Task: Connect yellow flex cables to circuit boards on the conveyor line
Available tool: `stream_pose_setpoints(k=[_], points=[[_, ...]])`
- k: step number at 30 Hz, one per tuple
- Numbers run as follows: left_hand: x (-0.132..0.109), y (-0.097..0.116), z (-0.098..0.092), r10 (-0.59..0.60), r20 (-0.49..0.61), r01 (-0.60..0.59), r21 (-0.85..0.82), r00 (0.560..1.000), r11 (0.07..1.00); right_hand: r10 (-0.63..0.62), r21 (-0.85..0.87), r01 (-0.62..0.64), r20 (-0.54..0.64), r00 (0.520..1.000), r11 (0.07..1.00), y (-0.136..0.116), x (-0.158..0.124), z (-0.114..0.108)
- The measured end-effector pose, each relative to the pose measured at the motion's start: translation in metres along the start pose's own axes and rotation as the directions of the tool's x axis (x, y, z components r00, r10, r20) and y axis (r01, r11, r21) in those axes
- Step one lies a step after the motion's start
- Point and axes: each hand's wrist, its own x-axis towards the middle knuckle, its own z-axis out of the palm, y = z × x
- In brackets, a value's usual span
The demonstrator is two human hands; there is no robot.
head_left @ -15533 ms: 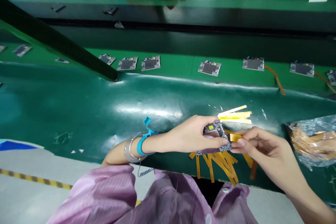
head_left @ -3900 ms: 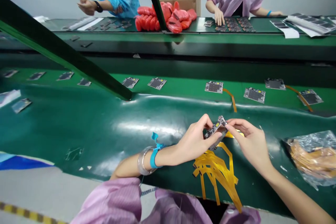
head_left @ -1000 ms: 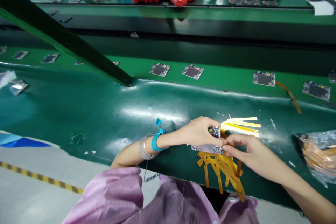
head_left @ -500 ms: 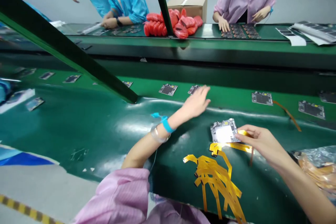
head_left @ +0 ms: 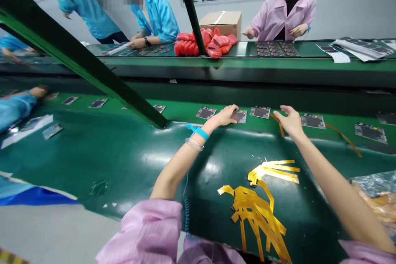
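My left hand [head_left: 227, 116] is on the green strip, its fingers and thumb closed at the left edge of a circuit board [head_left: 241, 116]. To its right lies another circuit board [head_left: 260, 111] with an orange flex cable [head_left: 279, 125] trailing from its right side. Just over that cable, my right hand [head_left: 290, 121] is empty, thumb and fingers apart. Nearer to me on the green mat are a small fan of yellow-orange flex cables [head_left: 275, 170] and a larger loose pile of flex cables [head_left: 255, 210]. A blue wrist strap [head_left: 201, 133] circles my left wrist.
More circuit boards [head_left: 313, 121] lie along the green strip [head_left: 182, 116]. A slanted green post [head_left: 102, 78] crosses the left side. A plastic bag [head_left: 375, 198] sits at right. Across the bench are red bundles [head_left: 213, 43], a cardboard box [head_left: 221, 22] and co-workers.
My right hand has set its circuit board with the flex cable on the strip and let go. My left hand has closed on another board. The view has tilted up slightly.
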Motion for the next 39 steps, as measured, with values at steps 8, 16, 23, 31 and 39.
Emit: stream_pose_setpoints(k=[8, 16, 23, 31, 39], points=[[-0.026, 0.054, -0.017, 0.036, -0.158, -0.068, -0.206, 0.987, 0.976, -0.069, 0.127, 0.061, 0.060, 0.996, 0.990, -0.029, -0.081, -0.002], [-0.144, 0.133, 0.015, 0.061, -0.163, -0.145, -0.572, 0.985, 0.807, -0.102, 0.226, 0.082, 0.079, 0.992, 0.971, -0.056, -0.140, -0.014], [-0.163, 0.144, 0.022, 0.044, -0.139, -0.119, -0.592, 0.989, 0.797, -0.017, 0.261, -0.019, 0.136, 0.991, 0.965, -0.057, -0.161, -0.015], [-0.168, 0.140, 0.022, 0.071, -0.178, -0.163, -0.584, 0.982, 0.795, -0.072, 0.229, 0.054, 0.068, 0.995, 0.972, -0.055, -0.160, -0.014], [-0.160, 0.127, 0.012, 0.034, -0.248, -0.181, -0.603, 0.968, 0.777, -0.448, -0.205, 0.428, -0.058, 0.892, 0.880, -0.052, -0.179, -0.009]])
